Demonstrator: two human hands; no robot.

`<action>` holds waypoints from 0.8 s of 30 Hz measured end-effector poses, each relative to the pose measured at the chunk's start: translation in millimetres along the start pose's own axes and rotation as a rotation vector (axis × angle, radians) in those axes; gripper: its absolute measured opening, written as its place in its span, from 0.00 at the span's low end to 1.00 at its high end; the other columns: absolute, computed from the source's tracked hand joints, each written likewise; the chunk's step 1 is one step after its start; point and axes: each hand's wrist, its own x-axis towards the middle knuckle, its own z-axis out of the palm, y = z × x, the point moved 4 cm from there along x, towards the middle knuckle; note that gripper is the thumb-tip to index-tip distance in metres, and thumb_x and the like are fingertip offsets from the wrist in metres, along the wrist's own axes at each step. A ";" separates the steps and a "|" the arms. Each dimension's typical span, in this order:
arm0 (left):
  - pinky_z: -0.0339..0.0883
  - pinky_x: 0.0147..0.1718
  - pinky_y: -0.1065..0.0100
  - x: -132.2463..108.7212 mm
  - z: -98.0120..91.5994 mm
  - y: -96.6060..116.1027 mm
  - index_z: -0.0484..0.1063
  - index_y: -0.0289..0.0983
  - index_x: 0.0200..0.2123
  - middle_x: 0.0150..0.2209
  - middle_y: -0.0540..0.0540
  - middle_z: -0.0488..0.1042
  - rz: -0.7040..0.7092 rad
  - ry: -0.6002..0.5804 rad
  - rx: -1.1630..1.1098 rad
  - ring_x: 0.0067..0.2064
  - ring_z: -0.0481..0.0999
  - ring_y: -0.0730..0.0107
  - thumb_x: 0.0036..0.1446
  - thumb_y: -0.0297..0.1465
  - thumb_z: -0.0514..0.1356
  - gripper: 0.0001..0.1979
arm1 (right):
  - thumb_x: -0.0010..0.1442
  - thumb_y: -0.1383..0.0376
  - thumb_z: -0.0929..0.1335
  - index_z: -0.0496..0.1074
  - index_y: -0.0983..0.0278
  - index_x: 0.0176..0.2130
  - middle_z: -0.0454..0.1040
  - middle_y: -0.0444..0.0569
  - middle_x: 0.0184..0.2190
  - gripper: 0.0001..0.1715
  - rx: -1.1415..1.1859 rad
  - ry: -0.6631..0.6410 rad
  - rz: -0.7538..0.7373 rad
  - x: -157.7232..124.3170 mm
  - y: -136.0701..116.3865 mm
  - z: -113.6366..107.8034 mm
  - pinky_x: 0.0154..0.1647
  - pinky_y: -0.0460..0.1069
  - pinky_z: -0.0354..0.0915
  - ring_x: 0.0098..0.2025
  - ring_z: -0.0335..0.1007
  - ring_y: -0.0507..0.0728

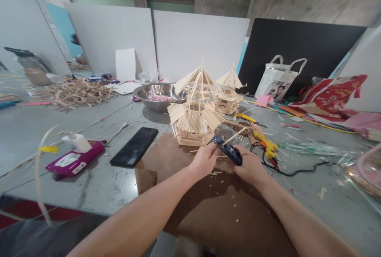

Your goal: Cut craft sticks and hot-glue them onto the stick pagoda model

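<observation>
My right hand is closed round the handle of a dark blue cutter. A thin wooden stick slants up to the right from beside the cutter's head. My left hand is closed at the left of the cutter's jaws, fingertips pinched together; what lies between them is too small to make out. Just beyond my hands stands a stick-built pavilion model with a pointed, open-ribbed roof, on the edge of a brown board. Behind it to the right is a second stick model.
A steel bowl, a stick pile, a black phone and a purple power strip lie left. At right are a yellow glue gun with a black cord, a yellow knife and a white bag.
</observation>
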 end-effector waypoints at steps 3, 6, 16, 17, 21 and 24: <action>0.59 0.31 0.71 -0.6 -0.8 1.1 0.66 0.33 0.29 0.26 0.47 0.68 -0.005 0.004 0.033 0.31 0.66 0.70 0.53 0.35 0.45 0.14 | 0.43 0.65 0.61 0.62 0.63 0.39 0.70 0.49 0.32 0.19 -0.019 -0.028 0.003 0.4 0.2 0.4 0.35 0.48 0.58 0.33 0.66 0.56; 0.59 0.31 0.71 -1.2 -1.5 3.0 0.66 0.33 0.29 0.25 0.47 0.68 -0.014 0.011 0.046 0.30 0.66 0.71 0.53 0.35 0.45 0.15 | 0.43 0.65 0.61 0.62 0.63 0.39 0.70 0.49 0.31 0.19 -0.045 -0.046 0.010 0.5 0.7 0.5 0.34 0.47 0.57 0.33 0.66 0.56; 0.59 0.31 0.71 -0.7 -0.6 2.8 0.67 0.32 0.30 0.25 0.48 0.68 -0.009 0.007 -0.015 0.30 0.66 0.71 0.53 0.35 0.46 0.15 | 0.43 0.66 0.61 0.62 0.63 0.40 0.70 0.49 0.34 0.20 -0.041 0.002 0.026 0.1 1.3 0.7 0.36 0.48 0.58 0.36 0.66 0.57; 0.59 0.32 0.71 -0.2 -0.4 3.2 0.68 0.32 0.30 0.26 0.48 0.69 0.003 0.002 -0.036 0.31 0.66 0.71 0.53 0.35 0.46 0.15 | 0.42 0.66 0.61 0.61 0.63 0.41 0.70 0.49 0.35 0.22 -0.029 0.015 0.017 0.4 2.1 1.2 0.36 0.48 0.58 0.36 0.65 0.57; 0.58 0.32 0.72 1.6 0.2 4.1 0.69 0.32 0.30 0.26 0.49 0.69 0.008 -0.023 -0.129 0.31 0.65 0.72 0.52 0.35 0.48 0.14 | 0.41 0.66 0.63 0.61 0.62 0.42 0.69 0.49 0.37 0.25 0.013 0.042 -0.031 1.7 6.1 3.7 0.37 0.49 0.58 0.37 0.65 0.57; 0.58 0.32 0.73 2.6 1.3 4.5 0.69 0.32 0.29 0.26 0.49 0.68 -0.021 -0.053 -0.260 0.30 0.65 0.73 0.51 0.35 0.49 0.13 | 0.42 0.65 0.62 0.61 0.63 0.42 0.68 0.50 0.37 0.23 0.041 0.068 -0.056 2.0 7.5 3.6 0.38 0.50 0.58 0.37 0.64 0.57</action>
